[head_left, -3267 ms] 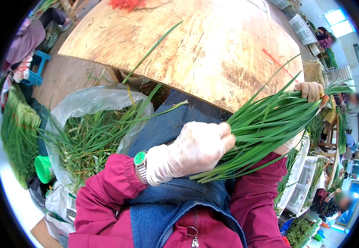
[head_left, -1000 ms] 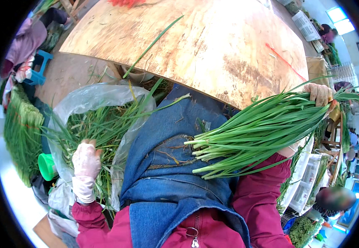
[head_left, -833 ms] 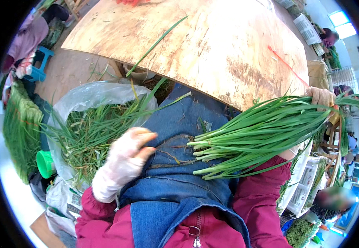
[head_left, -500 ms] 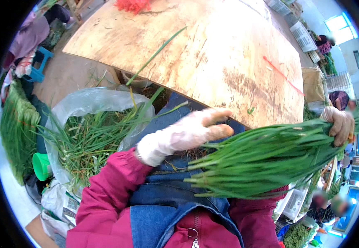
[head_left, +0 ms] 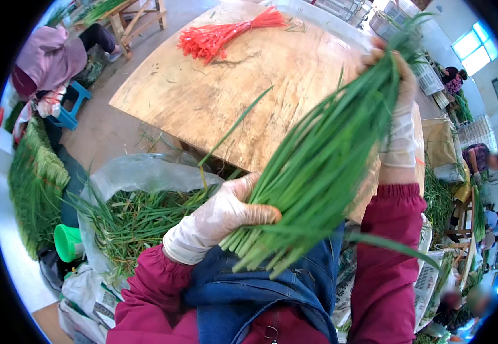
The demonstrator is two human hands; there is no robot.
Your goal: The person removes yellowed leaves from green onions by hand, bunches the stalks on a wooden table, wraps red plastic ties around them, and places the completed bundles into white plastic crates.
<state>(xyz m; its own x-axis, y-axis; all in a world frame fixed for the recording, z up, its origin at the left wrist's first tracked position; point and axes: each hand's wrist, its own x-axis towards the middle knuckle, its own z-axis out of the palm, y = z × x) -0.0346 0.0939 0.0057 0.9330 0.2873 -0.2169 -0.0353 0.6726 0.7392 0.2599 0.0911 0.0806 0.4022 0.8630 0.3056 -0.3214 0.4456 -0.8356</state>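
Observation:
A thick bunch of long green garlic chives [head_left: 323,163] slants across my front, its pale cut ends low near my lap and its leaf tips up at the right. My left hand [head_left: 226,212], in a whitish glove, grips the bunch just above the stem ends, thumb across the front. Higher up, my gloved right hand [head_left: 395,80] is wrapped round the leafy end, partly hidden behind the leaves. One loose blade sticks out sideways over my right sleeve. The bunch is held above the near edge of the wooden table [head_left: 203,109].
Red ties [head_left: 214,40] lie bundled on the table's far side. Left of my lap stands a clear plastic bag [head_left: 128,172] of leaf scraps, beside a green bucket [head_left: 68,243]. Stacked chives [head_left: 34,189] and a blue stool [head_left: 74,106] are farther left, near a seated person [head_left: 48,60].
The bunch has swung from nearly level to a steep slant, leaf end raised. My right hand has gone up and away with it, and my left hand has closed on the stem end.

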